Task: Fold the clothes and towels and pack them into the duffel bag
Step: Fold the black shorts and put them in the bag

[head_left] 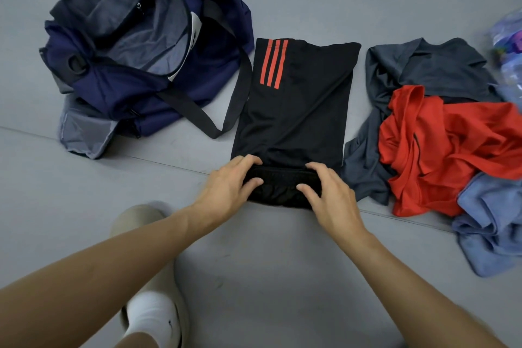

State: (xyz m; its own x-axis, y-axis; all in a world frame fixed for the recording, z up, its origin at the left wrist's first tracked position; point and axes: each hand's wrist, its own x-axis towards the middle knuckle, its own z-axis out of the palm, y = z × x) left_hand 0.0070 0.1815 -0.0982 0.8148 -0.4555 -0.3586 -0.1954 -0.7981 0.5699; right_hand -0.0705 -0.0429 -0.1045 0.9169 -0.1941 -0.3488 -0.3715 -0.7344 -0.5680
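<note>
The black garment (296, 99) with three red stripes lies on the floor before me. My left hand (226, 186) and right hand (330, 195) curl their fingers (248, 161) round its bunched near end. Three pieces wait on the right: grey shirt (423, 65), red shirt (452, 144), blue towel (491, 220). One duffel bag (113, 93) gapes open at the left, nothing packed that I can see.

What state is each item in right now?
Bag, unzipped, wide open.
Shorts, laid flat, near end rolled over.
Left grip, holds the rolled end.
Right grip, holds the rolled end.
Grey shirt, unfolded, crumpled.
Red shirt, crumpled, partly on Grey shirt.
Towel, crumpled.
</note>
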